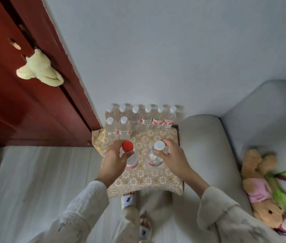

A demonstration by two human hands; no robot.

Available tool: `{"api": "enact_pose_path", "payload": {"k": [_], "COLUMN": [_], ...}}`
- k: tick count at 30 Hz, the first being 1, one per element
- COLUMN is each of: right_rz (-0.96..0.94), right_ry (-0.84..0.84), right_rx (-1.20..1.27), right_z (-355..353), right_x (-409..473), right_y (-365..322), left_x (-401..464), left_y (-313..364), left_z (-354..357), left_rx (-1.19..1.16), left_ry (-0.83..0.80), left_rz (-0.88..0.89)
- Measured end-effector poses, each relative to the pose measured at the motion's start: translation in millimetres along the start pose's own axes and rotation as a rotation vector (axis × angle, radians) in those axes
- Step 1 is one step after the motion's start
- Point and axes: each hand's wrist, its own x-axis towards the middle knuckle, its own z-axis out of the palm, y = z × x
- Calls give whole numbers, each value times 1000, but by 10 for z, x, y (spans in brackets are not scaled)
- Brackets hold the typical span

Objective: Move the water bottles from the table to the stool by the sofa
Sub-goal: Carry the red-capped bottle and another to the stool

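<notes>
Red-cap bottle (130, 155): our left hand (116, 156) grips its neck, over the stool (149, 178)
white-cap bottle (154, 156): our right hand (171, 156) grips its top, beside the first
rear bottles (138, 120): eight upright by the wall

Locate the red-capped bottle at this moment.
In the head view, the red-capped bottle is in the left hand over the stool's patterned cloth, left of the white-capped bottle.

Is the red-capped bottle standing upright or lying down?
Upright. The red-capped bottle shows its cap toward the camera, with its body below, while the left hand grips its neck over the stool.
</notes>
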Motion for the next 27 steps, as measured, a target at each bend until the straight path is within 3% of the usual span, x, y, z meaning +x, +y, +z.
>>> {"api": "enact_pose_path", "payload": {"k": [6,13,27], "right_rz": [157,237,246], "right_ry": [13,78,110], "right_rx": [24,54,54], "right_z": [228,438,634], "right_x": [730,1372,1949], "right_y": [266,502,627], "left_x": [881,1553,2158], "left_y": [-307,-505,-622], "left_z": [299,560,798], "left_rx": [81,108,200], "left_ry": [-135,-174,-198], "left_rz": [-27,-53,-61]}}
